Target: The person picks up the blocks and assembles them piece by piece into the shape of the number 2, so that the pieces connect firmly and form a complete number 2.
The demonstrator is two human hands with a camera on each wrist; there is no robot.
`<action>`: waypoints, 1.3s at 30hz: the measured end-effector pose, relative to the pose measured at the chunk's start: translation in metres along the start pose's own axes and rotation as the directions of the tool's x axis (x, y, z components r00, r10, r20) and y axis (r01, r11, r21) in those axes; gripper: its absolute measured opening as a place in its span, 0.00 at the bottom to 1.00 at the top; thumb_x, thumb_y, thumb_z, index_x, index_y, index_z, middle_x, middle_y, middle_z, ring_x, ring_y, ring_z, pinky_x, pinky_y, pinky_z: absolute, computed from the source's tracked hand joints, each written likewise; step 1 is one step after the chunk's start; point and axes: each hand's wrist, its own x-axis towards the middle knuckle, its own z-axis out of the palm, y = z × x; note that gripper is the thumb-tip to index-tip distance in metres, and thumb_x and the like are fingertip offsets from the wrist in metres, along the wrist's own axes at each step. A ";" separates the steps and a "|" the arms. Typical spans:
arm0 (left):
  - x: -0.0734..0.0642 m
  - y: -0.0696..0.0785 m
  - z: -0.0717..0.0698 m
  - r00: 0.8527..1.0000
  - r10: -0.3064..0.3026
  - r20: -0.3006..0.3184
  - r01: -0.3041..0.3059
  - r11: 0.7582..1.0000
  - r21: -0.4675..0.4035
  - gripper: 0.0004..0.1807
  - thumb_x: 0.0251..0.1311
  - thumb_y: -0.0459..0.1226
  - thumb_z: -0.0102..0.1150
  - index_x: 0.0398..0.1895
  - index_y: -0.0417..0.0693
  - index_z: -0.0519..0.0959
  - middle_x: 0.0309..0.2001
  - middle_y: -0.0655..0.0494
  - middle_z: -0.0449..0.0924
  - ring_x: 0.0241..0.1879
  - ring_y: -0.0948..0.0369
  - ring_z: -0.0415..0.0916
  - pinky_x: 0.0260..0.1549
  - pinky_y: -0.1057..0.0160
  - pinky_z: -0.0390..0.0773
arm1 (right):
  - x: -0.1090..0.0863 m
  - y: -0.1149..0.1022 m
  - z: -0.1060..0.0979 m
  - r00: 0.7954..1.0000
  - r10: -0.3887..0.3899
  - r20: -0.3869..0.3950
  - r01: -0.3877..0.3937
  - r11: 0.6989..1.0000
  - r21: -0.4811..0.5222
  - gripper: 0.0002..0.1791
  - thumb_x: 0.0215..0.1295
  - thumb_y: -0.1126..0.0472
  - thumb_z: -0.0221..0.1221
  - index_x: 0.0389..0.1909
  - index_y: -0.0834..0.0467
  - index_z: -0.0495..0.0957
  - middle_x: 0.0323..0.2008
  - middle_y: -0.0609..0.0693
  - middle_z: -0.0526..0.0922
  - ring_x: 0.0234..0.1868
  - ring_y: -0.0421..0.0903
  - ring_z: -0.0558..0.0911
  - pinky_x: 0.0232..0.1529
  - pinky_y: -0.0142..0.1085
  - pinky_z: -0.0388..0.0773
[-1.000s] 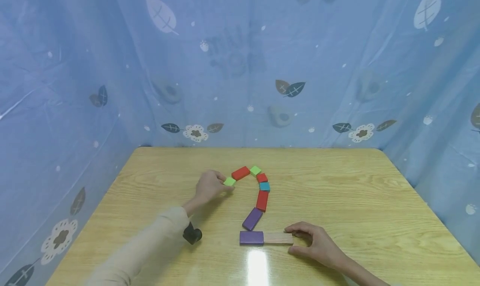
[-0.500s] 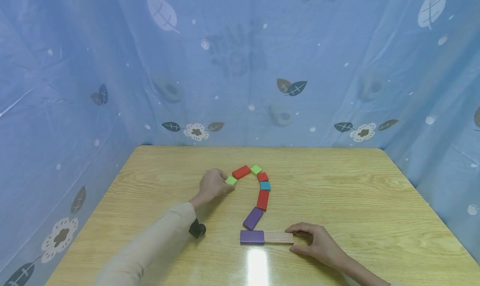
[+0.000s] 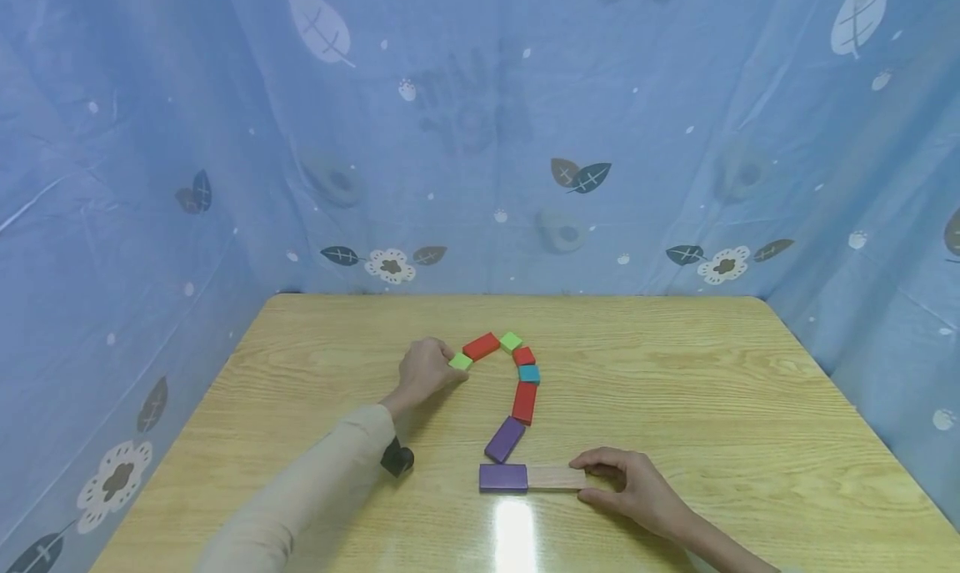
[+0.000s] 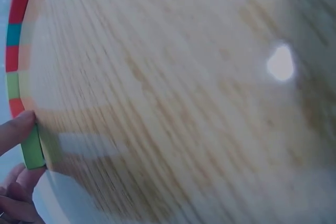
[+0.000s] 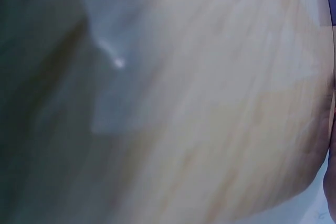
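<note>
My left hand [image 3: 427,368] pinches a small light green block [image 3: 461,362] at the far left end of a curved row of blocks. In the left wrist view, the thumb and fingertips hold this green block [image 4: 33,149] against the red one beside it. My right hand [image 3: 633,485] holds the right end of a plain wood block [image 3: 555,478] between thumb and fingers. The wood block's other end meets a purple block [image 3: 503,478]. In the right wrist view, only part of the right hand [image 5: 329,177] shows at the right edge.
The row continues with a red block [image 3: 481,347], another green block [image 3: 511,342], a small red block [image 3: 523,356], a blue block [image 3: 529,374], a long red block [image 3: 524,403] and a slanted purple block [image 3: 505,439]. All lie on a wooden table [image 3: 675,373].
My left hand has shifted slightly to the right and the green block sits closer against the red one. The right hand and the other blocks stay in place.
</note>
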 end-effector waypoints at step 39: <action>0.006 -0.012 -0.003 0.997 -0.071 0.037 0.071 0.997 0.016 0.25 0.34 0.49 0.80 0.35 0.47 0.81 0.32 0.57 0.83 0.31 0.60 0.76 0.27 0.61 0.72 | 0.015 0.003 0.002 1.000 -0.010 0.009 0.011 0.998 -0.058 0.22 0.56 0.56 0.68 0.50 0.62 0.79 0.45 0.53 0.84 0.47 0.40 0.81 0.48 0.31 0.79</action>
